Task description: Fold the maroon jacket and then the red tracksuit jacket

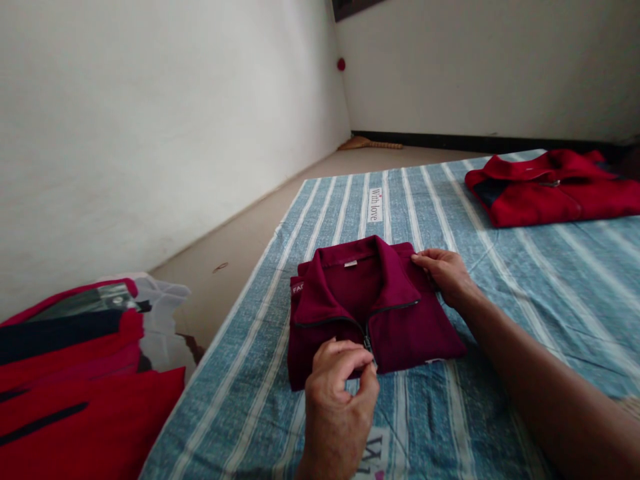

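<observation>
Head view, and straight to the jacket [400, 333]: folded, front up, lying on the striped sheet [530, 287] with collar [397, 280] spread open. Down at the zip [367, 341], pinching narrow on it, by the look of things, with the left hand [340, 400]. Up at the shoulder edge [417, 273], holding the cloth between thumb and fingers of the right hand [443, 273]. Seemingly at the straightening stage, folding apparently done! Next, probably calling for a gentle draw on the zip, steadying the shoulder, without rucking the collar.
</observation>
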Available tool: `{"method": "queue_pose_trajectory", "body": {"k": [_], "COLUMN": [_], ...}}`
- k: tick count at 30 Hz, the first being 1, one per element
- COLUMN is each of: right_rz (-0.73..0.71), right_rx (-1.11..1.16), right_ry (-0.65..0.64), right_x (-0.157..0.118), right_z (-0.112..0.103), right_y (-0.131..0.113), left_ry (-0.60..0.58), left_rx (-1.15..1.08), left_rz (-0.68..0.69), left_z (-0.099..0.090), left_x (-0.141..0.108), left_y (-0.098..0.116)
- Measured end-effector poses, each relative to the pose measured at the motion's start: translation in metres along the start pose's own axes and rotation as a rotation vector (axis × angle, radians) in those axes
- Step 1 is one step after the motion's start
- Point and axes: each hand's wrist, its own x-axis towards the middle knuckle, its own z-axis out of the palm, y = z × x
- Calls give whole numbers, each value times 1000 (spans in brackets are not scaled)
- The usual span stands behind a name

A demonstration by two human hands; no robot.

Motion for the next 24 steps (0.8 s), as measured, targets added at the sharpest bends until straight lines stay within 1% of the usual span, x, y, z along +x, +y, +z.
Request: {"method": "queue_pose_trajectory", "body": {"k": [9, 16, 24], "right_rz": [-13, 10, 3], "right_rx": [-7, 23, 22], "right_ry": [-5, -14, -25], "right_x": [-3, -3, 0], "right_z": [1, 2, 1], "right_y": [-3, -2, 3], "left_ry": [14, 26, 43], "left_rx": [27, -1, 37], "left_rz": [-19, 19, 79], "left_z": [2, 0, 1], "left_x": [-1, -3, -5], "left_y": [0, -3, -7]}}
